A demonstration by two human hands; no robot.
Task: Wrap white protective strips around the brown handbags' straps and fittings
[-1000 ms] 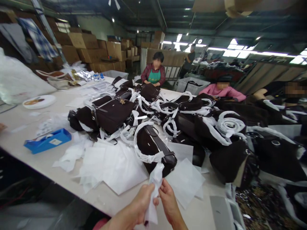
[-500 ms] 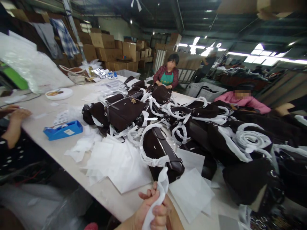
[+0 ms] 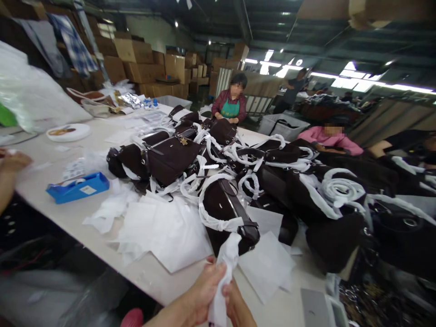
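Note:
Close in front of me, a long strip of white wrapping paper [image 3: 227,254] runs up between my two hands. My left hand [image 3: 206,284] is closed around its left side, thumb along the strip. On the other side my right hand [image 3: 235,299] grips it lower down. Whether a strap lies inside the paper I cannot tell. The strip's top end reaches in front of a dark brown handbag [image 3: 218,200], whose handle [image 3: 203,211] is wrapped in white paper. Loose white sheets [image 3: 170,236] lie left of the bag, and another white sheet [image 3: 267,268] lies to its right.
Several more dark bags [image 3: 173,159] are heaped across the table [image 3: 143,277]. A blue tape dispenser [image 3: 80,187] and a white roll [image 3: 68,132] stand on the left. A co-worker's hand [image 3: 15,161] is at the left edge. Co-workers [image 3: 230,106] sit across the table.
The strip looks flatter and straighter, where it was twisted before. My fingers have shifted along it, still holding on. The view has turned slightly, so the scene sits further left.

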